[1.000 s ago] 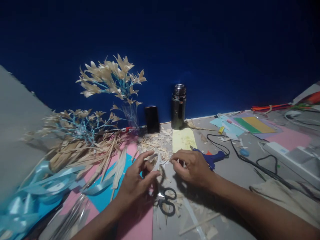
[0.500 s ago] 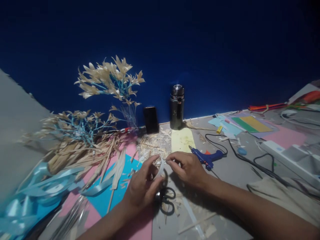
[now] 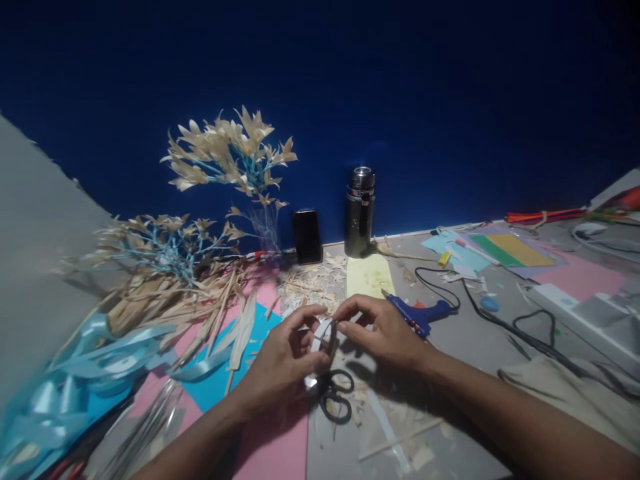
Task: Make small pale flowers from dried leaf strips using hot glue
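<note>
On the surface (image 3: 473,367), flowers (image 3: 233,143) are standing at your 11 o'clock. Your left hand (image 3: 280,357) is grasping, your right hand (image 3: 387,330) curling close; whether it is pinching anything, I cannot tell. From them, a glue gun (image 3: 429,313) is lying at 3 o'clock, scissors (image 3: 327,392) at 6; your left fingers are holding a white band (image 3: 319,337).

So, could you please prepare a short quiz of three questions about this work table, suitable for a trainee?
1. What does the left hand hold?
a) a phone
b) a pale roll
c) a flask

2. True or false: the blue glue gun lies nearer to the right hand than to the left hand.

3. Fill in the colour: the scissors on the table have ____ handles.

Key: 1 b; 2 true; 3 black.
</note>
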### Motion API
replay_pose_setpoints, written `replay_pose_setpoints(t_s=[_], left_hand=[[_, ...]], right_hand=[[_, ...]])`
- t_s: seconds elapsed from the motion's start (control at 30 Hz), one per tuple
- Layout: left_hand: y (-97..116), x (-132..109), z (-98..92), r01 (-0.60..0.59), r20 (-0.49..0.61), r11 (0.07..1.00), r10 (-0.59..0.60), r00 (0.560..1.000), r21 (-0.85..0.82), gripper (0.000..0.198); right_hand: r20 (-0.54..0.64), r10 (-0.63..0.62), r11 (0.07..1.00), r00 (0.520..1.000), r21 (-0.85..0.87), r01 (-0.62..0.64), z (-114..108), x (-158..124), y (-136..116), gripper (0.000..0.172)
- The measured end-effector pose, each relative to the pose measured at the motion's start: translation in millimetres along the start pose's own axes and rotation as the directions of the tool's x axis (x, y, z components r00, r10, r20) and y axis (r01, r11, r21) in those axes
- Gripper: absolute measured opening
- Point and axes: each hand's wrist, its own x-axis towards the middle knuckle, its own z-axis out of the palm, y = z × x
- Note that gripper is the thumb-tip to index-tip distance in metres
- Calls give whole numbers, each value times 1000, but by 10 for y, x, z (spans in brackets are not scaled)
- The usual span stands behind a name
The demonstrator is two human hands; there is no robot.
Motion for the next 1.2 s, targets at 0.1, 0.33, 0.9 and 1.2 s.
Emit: replay_pose_setpoints(t_s=[0.1,0.33,0.9,1.2], left_hand=[[-16,-23,63,-25,-38,999,23,999,-44,70],[-146,-61,123,-238,-66,935,264,962,264,60],[-60,16,-84,-79,170,966,37,985,248,72],[10,22,-204,-324,201,806,257,945,496,70]], right_hand=[[28,-90,994,996,-59,91,72,-32,39,18],[-20,-473,842,881,-306,444,197,-84,193,13],[78,54,946,996,316,-76,-55,-5,56,20],[172,149,801,974,556,-221,-108,64,110,29]])
